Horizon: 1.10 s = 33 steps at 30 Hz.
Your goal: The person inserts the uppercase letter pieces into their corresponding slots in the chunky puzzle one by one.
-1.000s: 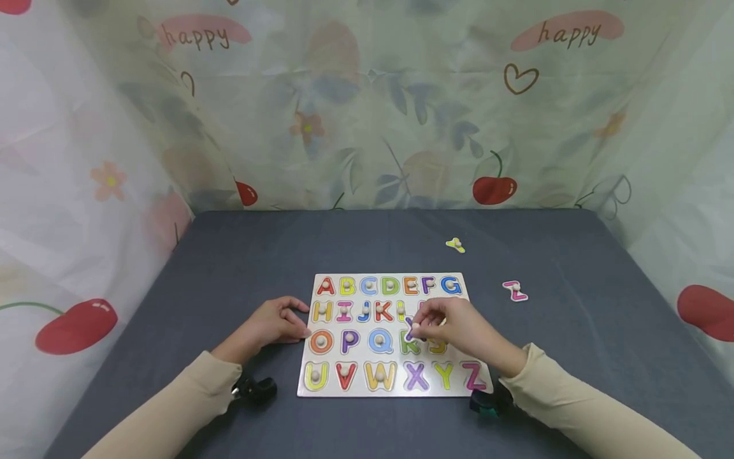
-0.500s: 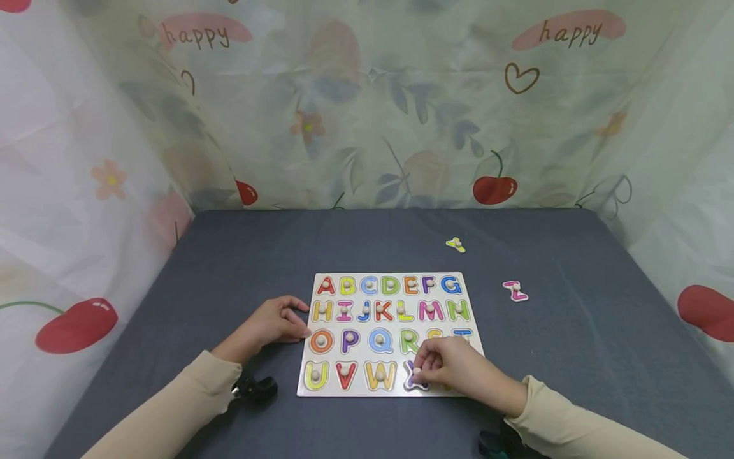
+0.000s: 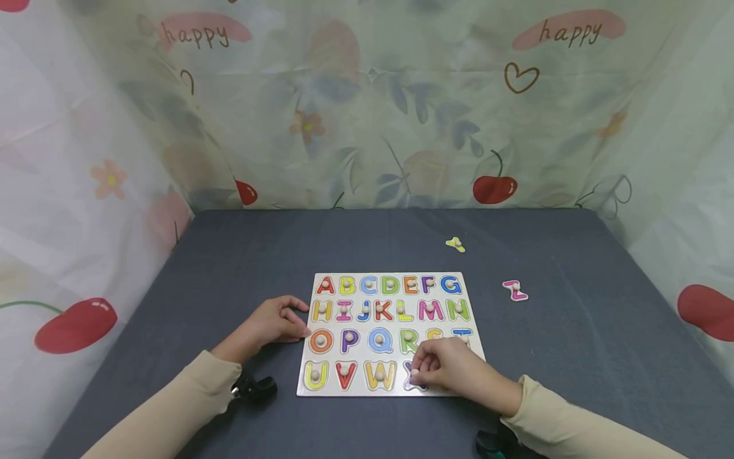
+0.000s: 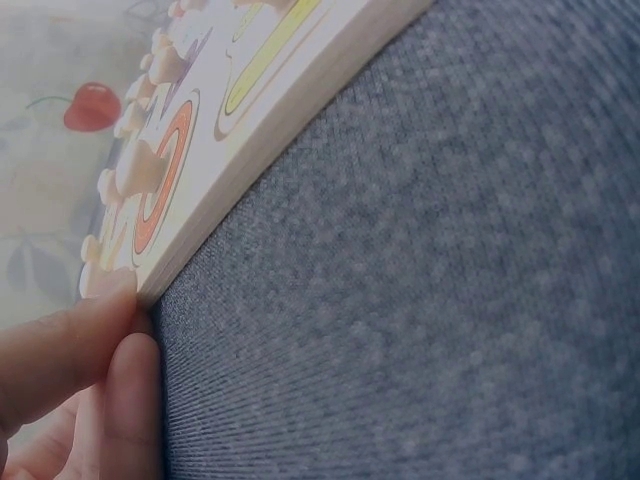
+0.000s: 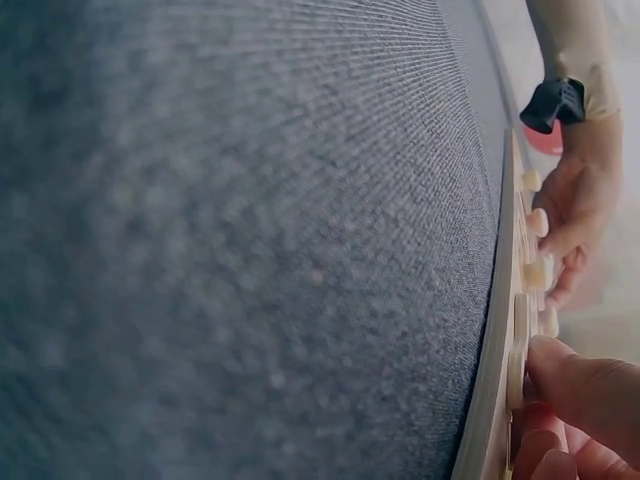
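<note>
A white alphabet puzzle board (image 3: 367, 354) lies on the table, its letter pieces fitted with round wooden knobs. My right hand (image 3: 459, 370) pinches the knob of the purple letter X piece (image 3: 408, 376) over the board's bottom row. In the right wrist view this piece (image 5: 518, 350) shows edge-on, at or just above the board's face; whether it is fully seated I cannot tell. The hand hides the Y and Z places. My left hand (image 3: 275, 320) rests at the board's left edge, thumb and fingertips touching it near the orange O piece (image 4: 165, 180).
A yellow Y piece (image 3: 455, 245) lies on the dark table cloth (image 3: 258, 255) behind the board. To the board's right is a pink Z piece (image 3: 515, 291). Patterned curtains (image 3: 367, 127) enclose the table's back and sides. Black wrist straps (image 3: 255, 389) sit under both forearms.
My right hand has brought the X piece down toward me, from above the R to the X place in the bottom row. The left hand has stayed at the board's edge.
</note>
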Each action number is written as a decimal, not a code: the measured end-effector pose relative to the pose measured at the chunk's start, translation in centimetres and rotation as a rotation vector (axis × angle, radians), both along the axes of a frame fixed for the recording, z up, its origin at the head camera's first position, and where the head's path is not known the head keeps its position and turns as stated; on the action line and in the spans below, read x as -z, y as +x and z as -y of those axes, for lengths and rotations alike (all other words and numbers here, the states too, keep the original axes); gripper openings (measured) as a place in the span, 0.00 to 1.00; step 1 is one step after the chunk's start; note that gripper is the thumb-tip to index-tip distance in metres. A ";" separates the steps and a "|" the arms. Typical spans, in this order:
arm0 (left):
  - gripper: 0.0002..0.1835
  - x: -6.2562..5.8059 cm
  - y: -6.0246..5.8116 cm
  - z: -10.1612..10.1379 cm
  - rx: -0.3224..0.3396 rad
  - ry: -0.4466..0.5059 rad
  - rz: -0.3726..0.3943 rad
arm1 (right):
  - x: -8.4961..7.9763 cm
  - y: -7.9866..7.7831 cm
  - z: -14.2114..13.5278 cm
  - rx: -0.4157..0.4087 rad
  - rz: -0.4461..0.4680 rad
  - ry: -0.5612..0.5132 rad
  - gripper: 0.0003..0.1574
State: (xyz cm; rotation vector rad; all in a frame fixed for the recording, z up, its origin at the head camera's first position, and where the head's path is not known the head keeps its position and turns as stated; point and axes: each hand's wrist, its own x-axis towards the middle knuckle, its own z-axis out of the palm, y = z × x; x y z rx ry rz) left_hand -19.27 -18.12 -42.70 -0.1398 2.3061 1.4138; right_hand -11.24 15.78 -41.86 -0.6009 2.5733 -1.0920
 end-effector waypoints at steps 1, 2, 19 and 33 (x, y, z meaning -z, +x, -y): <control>0.25 0.0 0.0 0.0 0.001 0.001 0.000 | 0.0 0.0 0.0 -0.002 0.003 0.001 0.08; 0.25 0.0 0.0 0.0 0.000 0.003 0.000 | -0.1 -0.1 0.0 -0.004 0.006 0.001 0.08; 0.26 -0.2 -0.1 0.0 -0.005 0.003 0.011 | -0.1 -0.4 -0.1 -0.034 -0.030 0.011 0.10; 0.26 -0.1 0.0 0.0 -0.005 0.001 0.007 | -0.7 -1.3 -0.3 -0.102 0.052 0.014 0.17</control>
